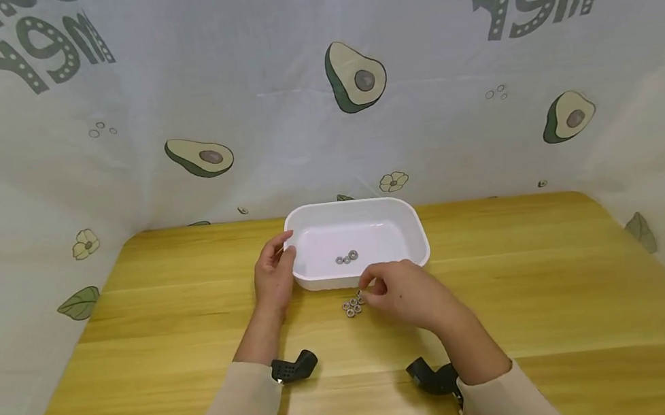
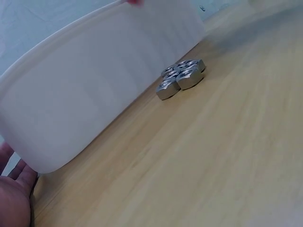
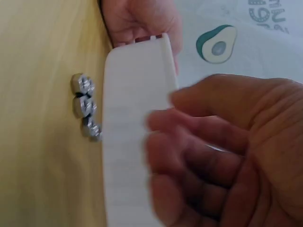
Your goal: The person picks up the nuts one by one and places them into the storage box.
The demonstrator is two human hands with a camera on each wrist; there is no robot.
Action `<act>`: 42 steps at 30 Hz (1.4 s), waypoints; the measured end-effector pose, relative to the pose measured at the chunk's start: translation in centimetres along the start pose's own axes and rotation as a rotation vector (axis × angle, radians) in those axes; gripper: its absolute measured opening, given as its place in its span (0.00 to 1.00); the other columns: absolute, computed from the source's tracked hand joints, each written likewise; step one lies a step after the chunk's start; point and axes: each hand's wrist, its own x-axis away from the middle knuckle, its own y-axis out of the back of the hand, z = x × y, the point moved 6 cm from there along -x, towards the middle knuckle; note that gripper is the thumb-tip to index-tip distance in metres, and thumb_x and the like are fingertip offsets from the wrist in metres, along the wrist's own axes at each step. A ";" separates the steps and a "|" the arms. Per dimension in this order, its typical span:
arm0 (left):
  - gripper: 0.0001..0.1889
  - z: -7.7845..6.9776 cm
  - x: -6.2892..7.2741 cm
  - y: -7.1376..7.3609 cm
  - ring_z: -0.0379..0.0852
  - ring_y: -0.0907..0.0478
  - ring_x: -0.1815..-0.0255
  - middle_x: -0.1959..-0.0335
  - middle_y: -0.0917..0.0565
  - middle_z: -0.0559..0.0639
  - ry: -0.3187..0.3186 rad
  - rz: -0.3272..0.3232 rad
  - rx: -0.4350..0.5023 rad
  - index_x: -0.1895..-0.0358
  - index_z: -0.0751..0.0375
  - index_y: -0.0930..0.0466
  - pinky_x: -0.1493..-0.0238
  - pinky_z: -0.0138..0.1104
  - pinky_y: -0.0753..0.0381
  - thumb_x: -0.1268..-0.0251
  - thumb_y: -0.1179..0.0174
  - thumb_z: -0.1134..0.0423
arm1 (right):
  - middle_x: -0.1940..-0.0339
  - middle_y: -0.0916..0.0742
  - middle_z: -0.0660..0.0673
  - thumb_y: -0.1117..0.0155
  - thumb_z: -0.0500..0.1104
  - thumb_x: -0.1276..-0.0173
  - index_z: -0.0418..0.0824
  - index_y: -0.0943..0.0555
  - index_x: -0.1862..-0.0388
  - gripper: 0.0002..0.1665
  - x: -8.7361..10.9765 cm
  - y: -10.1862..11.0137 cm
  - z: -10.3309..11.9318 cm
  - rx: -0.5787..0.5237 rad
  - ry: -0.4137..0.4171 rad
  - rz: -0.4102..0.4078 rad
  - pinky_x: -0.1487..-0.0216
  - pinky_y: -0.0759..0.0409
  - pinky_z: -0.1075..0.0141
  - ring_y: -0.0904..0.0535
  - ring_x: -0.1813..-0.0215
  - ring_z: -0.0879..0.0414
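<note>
A white plastic tray [image 1: 325, 283] stands on the table with several steel hex nuts [image 1: 347, 258] on its floor. My left hand [image 1: 274, 276] holds the tray's left end, its thumb and fingers against the outer wall. In front of the near wall lies a cluster of more hex nuts [image 1: 350, 305], also seen in the left wrist view [image 2: 182, 78]. Just over that cluster my right hand [image 1: 406, 291] pinches a small hex nut [image 1: 359, 293] between thumb and index fingertips. In the right wrist view these fingers [image 3: 208, 97] overlap the tray wall, and the nut is hidden.
The wooden table [image 1: 530, 267] spreads to both sides of the tray. Behind it hangs a pale curtain [image 1: 271, 105] printed with avocados. A black wrist camera [image 1: 295, 366] is on the left wrist and another wrist camera [image 1: 433, 377] on the right.
</note>
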 end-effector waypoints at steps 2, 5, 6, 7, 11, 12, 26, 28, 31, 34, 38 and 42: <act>0.18 0.1 0.0 0.2 0.55 0.31 0.27 0.26 0.28 0.52 0.006 0.000 -0.005 0.36 0.52 0.20 0.25 0.48 0.29 0.25 0.46 0.61 | 0.78 0.20 0.52 0.36 0.39 0.34 0.44 0.14 0.55 0.10 0.2 -1.0 -0.5 0.015 -0.020 0.071 0.70 0.29 0.66 0.28 0.76 0.58; 0.18 0.2 0.1 0.3 0.55 0.31 0.27 0.27 0.28 0.51 0.017 0.010 -0.014 0.35 0.51 0.20 0.25 0.48 0.29 0.24 0.46 0.60 | 0.81 0.24 0.52 0.36 0.35 0.39 0.43 0.16 0.50 0.17 0.3 -2.3 -1.1 0.025 -0.006 0.096 0.72 0.32 0.67 0.31 0.78 0.59; 0.18 0.2 0.1 0.3 0.55 0.31 0.27 0.27 0.28 0.51 0.018 0.012 -0.015 0.35 0.51 0.21 0.25 0.48 0.28 0.24 0.46 0.60 | 0.81 0.25 0.52 0.36 0.34 0.40 0.42 0.16 0.49 0.19 0.3 -2.6 -1.2 0.029 0.006 0.096 0.71 0.32 0.67 0.32 0.78 0.60; 0.18 0.2 0.1 0.3 0.55 0.31 0.27 0.27 0.28 0.51 0.019 0.016 -0.015 0.35 0.51 0.21 0.26 0.48 0.28 0.24 0.46 0.60 | 0.81 0.25 0.52 0.35 0.33 0.41 0.42 0.16 0.49 0.20 0.3 -2.8 -1.2 0.027 0.017 0.095 0.71 0.32 0.67 0.32 0.77 0.60; 0.18 0.1 0.1 0.2 0.54 0.30 0.28 0.27 0.28 0.50 0.007 0.027 -0.002 0.34 0.51 0.21 0.26 0.48 0.28 0.24 0.46 0.60 | 0.78 0.23 0.52 0.33 0.32 0.42 0.43 0.17 0.52 0.18 0.2 -3.2 -1.3 0.023 0.045 0.076 0.69 0.30 0.67 0.29 0.74 0.59; 0.19 0.1 0.1 0.2 0.54 0.30 0.28 0.27 0.28 0.50 0.003 0.030 0.001 0.34 0.51 0.21 0.26 0.48 0.28 0.24 0.46 0.60 | 0.78 0.23 0.52 0.33 0.33 0.41 0.43 0.17 0.53 0.16 0.2 -3.3 -1.2 0.022 0.048 0.073 0.69 0.30 0.67 0.29 0.74 0.59; 0.19 -0.1 0.3 0.1 0.53 0.30 0.29 0.27 0.27 0.51 -0.013 0.023 0.008 0.34 0.53 0.21 0.27 0.47 0.27 0.24 0.46 0.62 | 0.78 0.23 0.56 0.28 0.42 0.38 0.48 0.18 0.67 0.05 0.1 -3.9 -0.8 0.129 0.084 0.033 0.68 0.30 0.68 0.30 0.73 0.62; 0.19 -0.1 0.3 0.1 0.53 0.30 0.29 0.27 0.27 0.51 -0.013 0.023 0.005 0.34 0.53 0.21 0.27 0.47 0.27 0.24 0.47 0.62 | 0.78 0.22 0.56 0.28 0.41 0.38 0.48 0.18 0.68 0.05 0.1 -4.0 -0.8 0.140 0.090 0.031 0.67 0.29 0.68 0.29 0.73 0.62; 0.19 -0.1 0.3 0.2 0.53 0.30 0.29 0.28 0.27 0.51 -0.014 0.023 0.002 0.34 0.53 0.21 0.27 0.47 0.27 0.24 0.47 0.62 | 0.78 0.22 0.56 0.28 0.40 0.39 0.47 0.18 0.69 0.05 0.0 -4.1 -0.7 0.144 0.089 0.035 0.67 0.28 0.68 0.29 0.73 0.62; 0.19 -0.1 0.3 0.2 0.54 0.30 0.29 0.28 0.27 0.51 -0.016 0.022 0.006 0.34 0.53 0.21 0.27 0.47 0.27 0.25 0.47 0.62 | 0.78 0.21 0.56 0.29 0.40 0.40 0.47 0.17 0.69 0.04 0.0 -4.0 -0.7 0.126 0.078 0.043 0.68 0.28 0.68 0.28 0.73 0.62; 0.19 0.0 0.2 0.2 0.53 0.30 0.29 0.28 0.27 0.51 -0.011 0.022 0.014 0.34 0.54 0.21 0.27 0.47 0.27 0.25 0.47 0.62 | 0.77 0.20 0.56 0.30 0.39 0.39 0.46 0.17 0.68 0.03 0.1 -3.4 -0.6 0.074 0.049 0.044 0.67 0.26 0.68 0.27 0.73 0.62; 0.19 0.1 0.2 0.2 0.53 0.29 0.29 0.28 0.26 0.51 -0.011 0.022 0.011 0.34 0.54 0.21 0.27 0.47 0.27 0.25 0.47 0.62 | 0.77 0.20 0.56 0.31 0.42 0.36 0.49 0.17 0.67 0.02 0.3 -2.4 -0.3 0.053 0.024 0.020 0.66 0.26 0.67 0.27 0.72 0.61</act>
